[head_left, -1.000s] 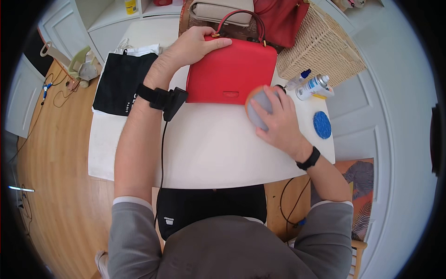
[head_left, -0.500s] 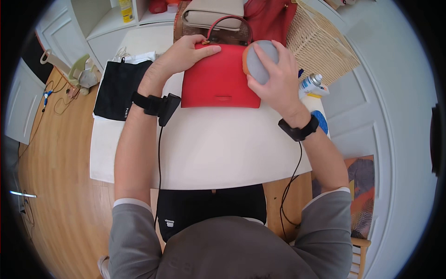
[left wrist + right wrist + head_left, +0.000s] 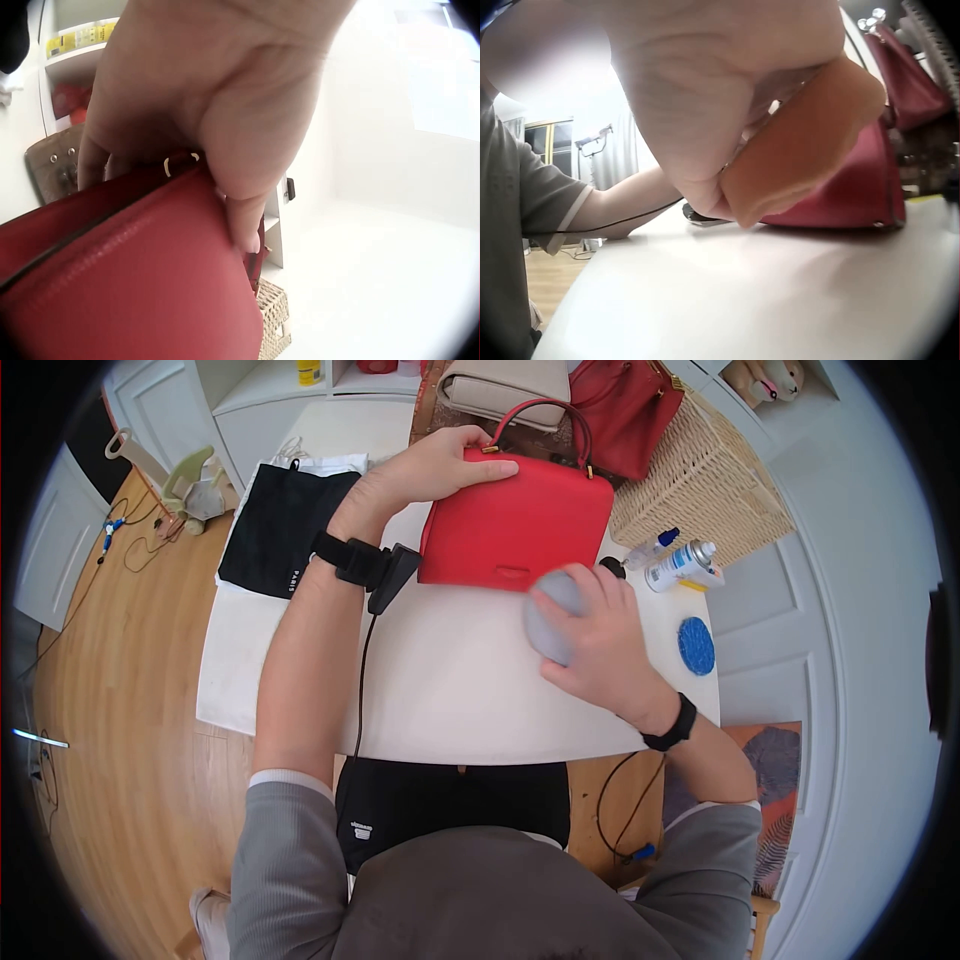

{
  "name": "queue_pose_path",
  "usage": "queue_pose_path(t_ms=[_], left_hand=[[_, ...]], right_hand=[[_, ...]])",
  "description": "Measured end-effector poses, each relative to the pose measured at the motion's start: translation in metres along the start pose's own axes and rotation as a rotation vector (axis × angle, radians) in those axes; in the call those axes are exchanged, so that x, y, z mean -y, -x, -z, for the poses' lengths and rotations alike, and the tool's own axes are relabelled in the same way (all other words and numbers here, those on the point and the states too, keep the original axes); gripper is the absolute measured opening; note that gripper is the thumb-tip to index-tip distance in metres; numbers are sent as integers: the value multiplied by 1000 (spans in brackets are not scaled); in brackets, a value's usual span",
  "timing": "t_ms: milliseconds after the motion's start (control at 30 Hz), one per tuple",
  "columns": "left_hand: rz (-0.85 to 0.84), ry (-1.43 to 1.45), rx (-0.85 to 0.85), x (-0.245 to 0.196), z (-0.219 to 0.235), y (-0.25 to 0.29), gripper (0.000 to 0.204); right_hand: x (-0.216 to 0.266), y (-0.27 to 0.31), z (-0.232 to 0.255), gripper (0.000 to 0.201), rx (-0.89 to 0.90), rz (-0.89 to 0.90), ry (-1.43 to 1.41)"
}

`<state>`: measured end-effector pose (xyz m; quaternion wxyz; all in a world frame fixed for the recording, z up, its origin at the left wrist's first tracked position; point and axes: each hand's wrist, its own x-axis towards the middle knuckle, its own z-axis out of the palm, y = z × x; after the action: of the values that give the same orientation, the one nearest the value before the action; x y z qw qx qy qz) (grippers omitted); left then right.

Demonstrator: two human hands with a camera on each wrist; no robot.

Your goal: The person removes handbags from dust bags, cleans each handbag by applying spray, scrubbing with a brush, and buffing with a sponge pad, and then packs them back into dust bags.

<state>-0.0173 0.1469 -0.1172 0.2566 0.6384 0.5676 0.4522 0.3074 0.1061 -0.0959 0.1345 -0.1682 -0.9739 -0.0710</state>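
Observation:
A red handbag (image 3: 515, 525) with a top handle (image 3: 545, 405) stands on the white table. My left hand (image 3: 435, 468) grips its top left corner; in the left wrist view the thumb lies over one side of the red leather (image 3: 157, 277) and the fingers over the other. My right hand (image 3: 605, 640) holds a round sponge pad (image 3: 550, 630), grey on top, by the bag's lower right corner. From the right wrist, its orange foam underside (image 3: 810, 142) shows tilted over the tabletop, overlapping the bag in that view.
A spray can (image 3: 680, 565), a blue-capped bottle (image 3: 655, 547) and a round blue pad (image 3: 696, 646) sit at the table's right. Behind stand a wicker basket (image 3: 700, 480), a beige bag (image 3: 505, 390) and another red bag (image 3: 630, 415). A black cloth bag (image 3: 285, 525) lies left.
The right hand with the sponge pad went from the bag's lower right up to its upper right, then back down off its lower edge. The left hand keeps its grip on the bag.

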Motion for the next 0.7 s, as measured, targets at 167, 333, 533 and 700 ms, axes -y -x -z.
queue_pose_path(t_ms=[167, 333, 533, 700], left_hand=[[-5, -38, 95, -11, 9, 10, 50], [-14, -64, 145, -21, 14, 11, 54], [-62, -91, 115, -18, 10, 12, 56], [-3, -62, 112, -23, 9, 11, 55]], right_hand=[[27, -64, -31, 49, -216, 330, 179], [30, -85, -56, 37, -304, 525, 323], [-16, -24, -40, 36, -95, 465, 377], [-52, 34, -25, 36, 114, 218, 463]])
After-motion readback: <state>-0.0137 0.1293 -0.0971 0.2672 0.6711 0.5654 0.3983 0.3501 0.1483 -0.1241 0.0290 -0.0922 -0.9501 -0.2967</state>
